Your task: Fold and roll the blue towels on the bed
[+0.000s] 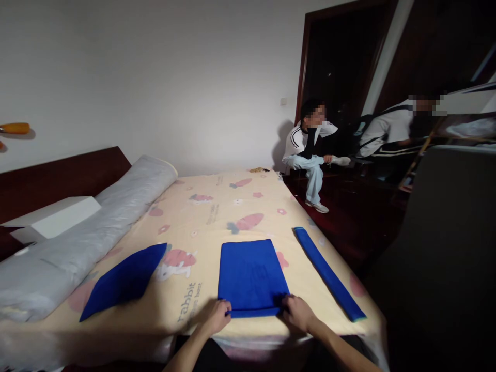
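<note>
A blue cloth point(250, 274) lies flat on the bed in front of me, its near edge turned up in a narrow fold. My left hand point(219, 316) pinches the left end of that fold. At the right end, my right hand point(297, 312) has its fingers closed on the same edge. To the right lies a second blue cloth point(327, 271), rolled or folded into a long narrow strip. A third blue cloth point(126, 281) is spread out on the left, with pointed corners.
The bed point(209, 217) has a cream sheet with carrot and rabbit prints. Along the left lie a long grey roll point(127, 201) and a white box point(64, 217), before a dark headboard point(58, 168). One person point(310, 144) sits beyond the bed; another point(387, 132) sits farther right.
</note>
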The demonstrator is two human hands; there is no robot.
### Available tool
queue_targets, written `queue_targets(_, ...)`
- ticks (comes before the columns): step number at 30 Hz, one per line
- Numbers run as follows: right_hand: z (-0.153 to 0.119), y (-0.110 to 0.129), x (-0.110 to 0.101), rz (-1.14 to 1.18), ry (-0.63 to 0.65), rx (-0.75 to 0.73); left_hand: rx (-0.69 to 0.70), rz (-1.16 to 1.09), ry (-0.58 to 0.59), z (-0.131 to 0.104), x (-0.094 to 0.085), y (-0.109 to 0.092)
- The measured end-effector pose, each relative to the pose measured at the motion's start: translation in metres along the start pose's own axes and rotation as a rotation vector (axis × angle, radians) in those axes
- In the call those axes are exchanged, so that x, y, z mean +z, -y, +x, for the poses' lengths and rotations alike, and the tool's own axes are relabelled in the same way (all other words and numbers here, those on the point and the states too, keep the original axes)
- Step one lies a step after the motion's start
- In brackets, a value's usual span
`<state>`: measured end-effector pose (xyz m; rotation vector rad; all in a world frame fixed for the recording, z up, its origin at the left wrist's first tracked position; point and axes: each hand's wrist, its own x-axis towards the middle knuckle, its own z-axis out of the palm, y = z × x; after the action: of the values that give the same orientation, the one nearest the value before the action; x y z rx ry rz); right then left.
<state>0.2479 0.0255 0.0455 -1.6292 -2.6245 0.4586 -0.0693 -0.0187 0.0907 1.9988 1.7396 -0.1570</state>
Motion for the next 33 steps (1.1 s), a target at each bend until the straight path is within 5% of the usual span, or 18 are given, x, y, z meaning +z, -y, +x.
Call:
queue_targets(5, 0.003, -0.019, -0.002, -0.026, 0.023, 0.116, -0.06, 0.007, -0.084, 0.001, -0.001, 0.014)
queue_targets(12, 0.0, -0.02, 0.003, -0.129, -0.046, 0.098, -0.095, 0.133, -0.174, 0.003, 0.014, 0.014)
queue_targets(21, 0.001, 0.008, 0.024, -0.248, -0.101, -0.176, 0.024, 0.305, -0.148, 0.007, 0.038, -0.008)
queue_targets(28, 0.002, 0.018, 0.042, -0.25, -0.122, -0.171, 0.032, 0.353, -0.12, 0.006, 0.039, -0.022)
queue_targets(33, 0.0, 0.057, 0.055, -0.18, -0.038, -0.234, -0.016, 0.335, -0.115, 0.009, 0.046, -0.032)
